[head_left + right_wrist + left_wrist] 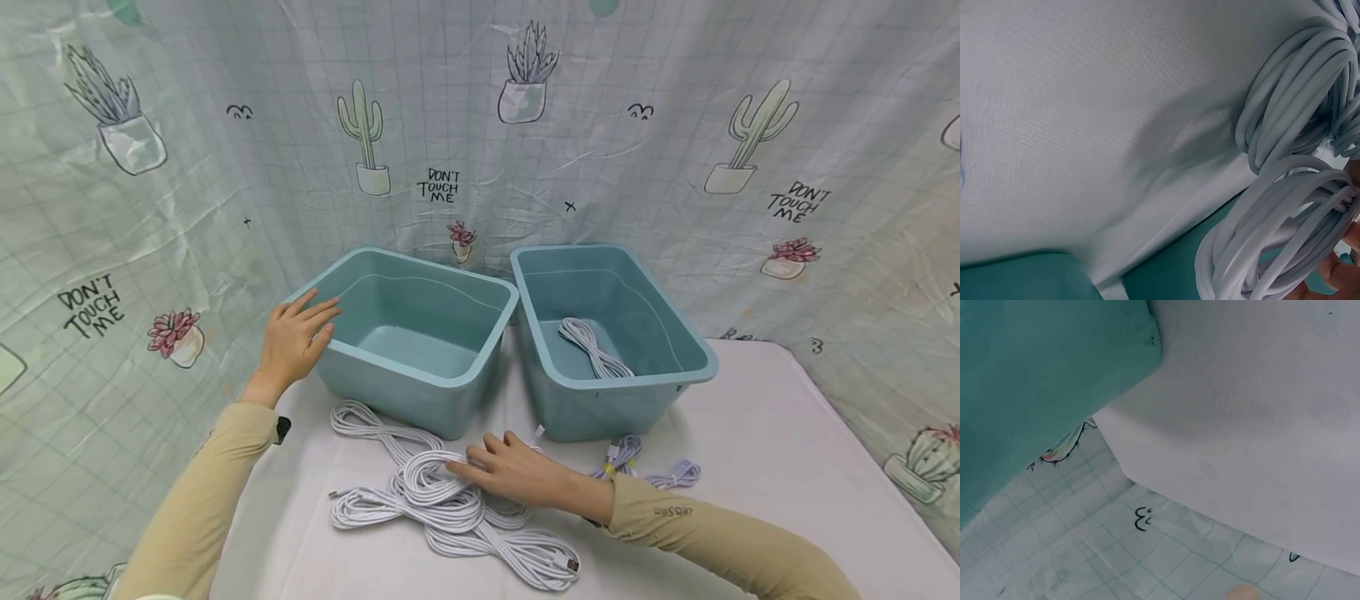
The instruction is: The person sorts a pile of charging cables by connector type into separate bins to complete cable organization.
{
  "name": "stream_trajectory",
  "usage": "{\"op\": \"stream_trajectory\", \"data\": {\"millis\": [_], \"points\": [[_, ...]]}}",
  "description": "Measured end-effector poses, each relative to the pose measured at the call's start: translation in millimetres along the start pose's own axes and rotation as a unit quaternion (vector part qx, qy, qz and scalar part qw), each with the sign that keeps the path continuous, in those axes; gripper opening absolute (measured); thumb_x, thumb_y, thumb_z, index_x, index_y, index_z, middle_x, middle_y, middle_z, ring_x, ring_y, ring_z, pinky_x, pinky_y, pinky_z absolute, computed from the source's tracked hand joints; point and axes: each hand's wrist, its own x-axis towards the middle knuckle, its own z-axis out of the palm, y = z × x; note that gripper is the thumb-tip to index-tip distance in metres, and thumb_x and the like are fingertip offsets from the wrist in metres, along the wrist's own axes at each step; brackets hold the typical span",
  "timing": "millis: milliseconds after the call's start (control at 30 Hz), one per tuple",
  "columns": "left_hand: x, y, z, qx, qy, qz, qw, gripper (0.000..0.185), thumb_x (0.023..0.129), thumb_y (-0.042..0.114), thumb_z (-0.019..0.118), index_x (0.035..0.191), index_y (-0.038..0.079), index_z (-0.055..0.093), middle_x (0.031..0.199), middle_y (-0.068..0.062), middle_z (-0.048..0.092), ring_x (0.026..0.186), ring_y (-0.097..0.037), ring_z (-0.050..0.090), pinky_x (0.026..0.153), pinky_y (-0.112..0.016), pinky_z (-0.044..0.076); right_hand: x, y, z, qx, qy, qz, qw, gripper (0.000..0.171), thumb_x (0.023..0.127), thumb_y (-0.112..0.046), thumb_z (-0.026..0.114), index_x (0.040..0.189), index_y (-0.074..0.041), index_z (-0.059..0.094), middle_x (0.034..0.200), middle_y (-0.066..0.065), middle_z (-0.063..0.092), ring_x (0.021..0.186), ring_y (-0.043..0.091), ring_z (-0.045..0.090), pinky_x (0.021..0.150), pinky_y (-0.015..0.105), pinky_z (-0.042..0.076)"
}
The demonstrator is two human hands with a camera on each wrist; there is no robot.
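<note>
My left hand point(295, 340) rests at the left rim of the left teal bin point(405, 368), its fingers extended over the edge. Inside that bin only the bare floor shows. Over a pile of white coiled cables point(502, 542) on the table, my right hand point(525, 475) grips one coiled cable point(1272, 231). Its fingers point(1338, 272) close round the coil at the right edge of the right wrist view. Another cable bundle point(1300, 94) lies beside it there. The left wrist view catches the side of a teal bin point(1041, 381) and only a bit of a fingertip.
A right teal bin point(611, 385) stands beside the left one, with a bundled white cable point(592, 346) inside. Two pale purple cable bundles, one tied in yellow point(621, 457) and one smaller point(678, 475), lie before it. A printed curtain point(465, 142) hangs behind the white table point(757, 433).
</note>
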Motion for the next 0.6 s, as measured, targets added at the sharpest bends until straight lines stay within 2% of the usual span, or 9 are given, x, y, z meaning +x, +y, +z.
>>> {"op": "stream_trajectory", "data": {"millis": [200, 333, 600], "points": [[-1.0, 0.1, 0.0, 0.005, -0.005, -0.005, 1.0, 0.041, 0.09, 0.034, 0.04, 0.11, 0.009, 0.064, 0.119, -0.01, 0.06, 0.122, -0.034, 0.043, 0.091, -0.052, 0.032, 1, 1, -6, 0.001, 0.016, 0.002, 1.0, 0.047, 0.099, -0.011, 0.009, 0.132, -0.021, 0.041, 0.091, -0.007, 0.046, 0.065, 0.009, 0.026, 0.054, 0.02, 0.012], [-0.7, 1.1, -0.9, 0.004, -0.004, -0.002, 1.0, 0.044, 0.091, 0.038, 0.037, 0.111, 0.009, 0.064, 0.119, -0.01, 0.06, 0.122, -0.034, 0.043, 0.091, -0.052, 0.032, 0, 2, -8, 0.004, 0.017, 0.004, 1.0, 0.046, 0.099, -0.013, 0.01, 0.131, -0.022, 0.043, 0.09, -0.007, 0.046, 0.065, 0.009, 0.025, 0.054, 0.02, 0.011], [-0.3, 1.9, -1.1, 0.001, -0.001, -0.002, 1.0, 0.049, 0.092, 0.042, 0.033, 0.11, 0.009, 0.065, 0.119, -0.01, 0.06, 0.122, -0.035, 0.043, 0.09, -0.052, 0.032, 1, 6, -12, 0.0, 0.015, 0.005, 1.0, 0.038, 0.099, -0.019, 0.023, 0.131, -0.022, 0.042, 0.091, -0.007, 0.046, 0.064, 0.009, 0.027, 0.053, 0.02, 0.013]]}}
